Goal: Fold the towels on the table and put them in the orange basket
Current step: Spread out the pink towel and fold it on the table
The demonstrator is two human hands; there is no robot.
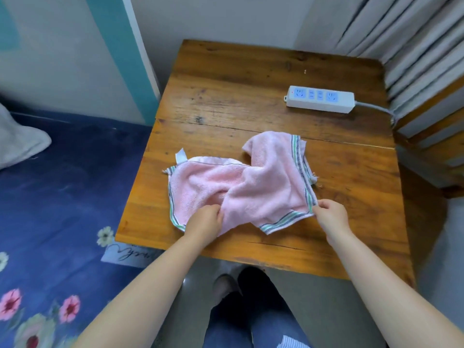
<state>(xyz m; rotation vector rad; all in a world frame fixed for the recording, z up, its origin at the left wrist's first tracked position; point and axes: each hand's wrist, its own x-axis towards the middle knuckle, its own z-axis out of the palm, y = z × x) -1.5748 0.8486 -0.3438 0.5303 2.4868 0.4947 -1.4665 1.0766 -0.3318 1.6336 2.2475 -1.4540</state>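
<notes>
Right now your left hand (204, 223) grips a bunched fold of the pink towel (241, 183) near its lower middle, fingers curled into the cloth. Your right hand (331, 216) pinches the striped corner at the towel's lower right edge. It lies crumpled at the centre of the frame on the wooden table (251, 79); a white power strip (320, 99) sits upper right, well apart.

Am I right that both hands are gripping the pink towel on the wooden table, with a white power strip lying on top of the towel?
Not quite. In the head view the left hand and right hand do grip the pink towel on the wooden table, but the white power strip lies apart from the towel, farther back on the bare wood toward the right.
</notes>
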